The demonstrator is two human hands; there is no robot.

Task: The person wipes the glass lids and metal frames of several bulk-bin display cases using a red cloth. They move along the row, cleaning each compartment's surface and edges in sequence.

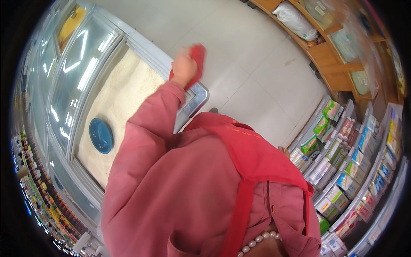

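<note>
My left hand (185,68), blurred, is closed on a red cloth (198,61) above the near corner of a metal-rimmed bin (202,96). Part of the cloth hangs below the hand, by the rim. Inside the bin lies a pale, grain-like bulk food (128,77), maybe rice, with a blue plastic bowl (101,135) resting on it. Only a small part of my right hand (284,151) shows past the edge of my red apron (257,151), near the shelves; whether it holds anything is hidden.
Clear lids (74,77) cover bins at the left. Packaged goods fill tiered shelves (340,173) on the right. Wooden shelving (327,61) stands at the upper right, holding a white bag (295,21). Pale floor tiles (244,57) lie between the bins and the shelving.
</note>
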